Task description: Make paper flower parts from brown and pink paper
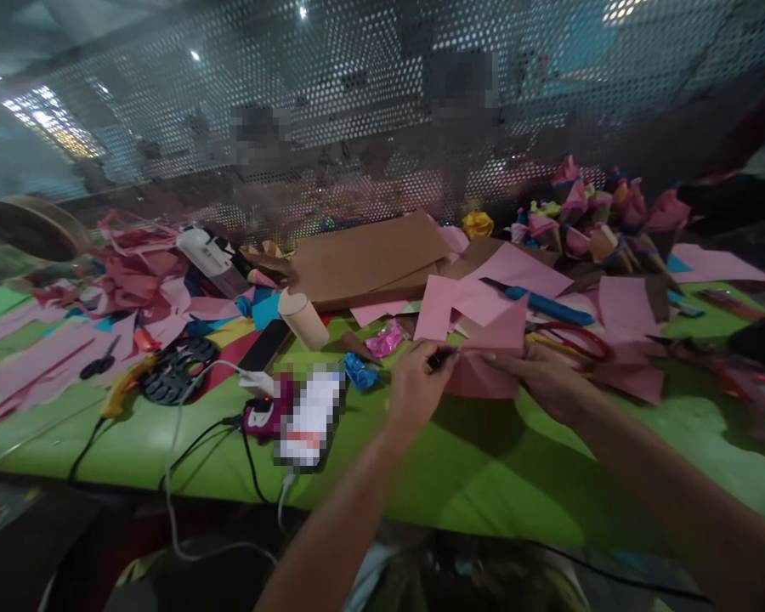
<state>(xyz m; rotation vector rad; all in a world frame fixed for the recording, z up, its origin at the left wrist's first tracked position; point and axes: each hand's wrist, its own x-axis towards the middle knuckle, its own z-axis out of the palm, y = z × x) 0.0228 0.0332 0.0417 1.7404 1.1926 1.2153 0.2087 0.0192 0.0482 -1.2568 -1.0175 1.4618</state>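
Note:
A piece of pink paper [486, 376] is held up over the green table, creased across and stretched between both hands. My left hand [414, 384] pinches its left edge, and a small dark thing, too unclear to name, shows at those fingertips. On the opposite side, my right hand [552, 380] grips the edge with thumb and fingers. Just beyond the hands lie more pink sheets [503, 276] and a blue-handled utility knife [545, 306]. Crumpled pink foil [386, 338] and crumpled blue foil [360, 371] sit left of my left hand.
A phone [312, 421] lies beside a purple power adapter [274, 412] with cables. Further left are a yellow glue gun [127, 382] and a black spool [177, 370]. Brown cardboard [370, 255] and a cardboard tube [303, 320] stand behind. Paper-wrapped cones [596, 221] crowd the back right.

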